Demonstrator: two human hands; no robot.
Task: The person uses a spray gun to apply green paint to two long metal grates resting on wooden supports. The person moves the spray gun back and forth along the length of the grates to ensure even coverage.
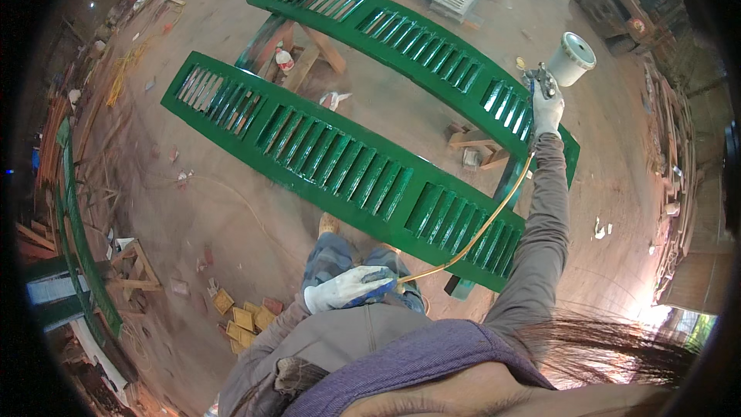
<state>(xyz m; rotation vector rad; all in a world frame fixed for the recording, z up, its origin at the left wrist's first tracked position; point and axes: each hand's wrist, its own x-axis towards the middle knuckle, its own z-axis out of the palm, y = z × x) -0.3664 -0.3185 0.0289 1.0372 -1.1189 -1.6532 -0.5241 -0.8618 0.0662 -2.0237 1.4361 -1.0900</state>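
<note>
Right hand: we clasp a metal spray gun [544, 81] in our white-gloved right hand [546, 108], beyond the far panel's right end.
Cup: the gun carries a smooth, pale, cylindrical cup [571, 62].
Left hand: our gloved left hand [347, 290] curls at our waist around a thin, tan, flexible hose [505, 202]; our hands are well apart.
Panels: before us lie a near panel [405, 202] and a far panel [364, 16], both long, glossy green and slatted.
Supports: beneath, we see rough wooden legs [324, 50].
Floor: dusty brown floor [216, 193], with blocky yellow pieces [243, 320] leftward.
</note>
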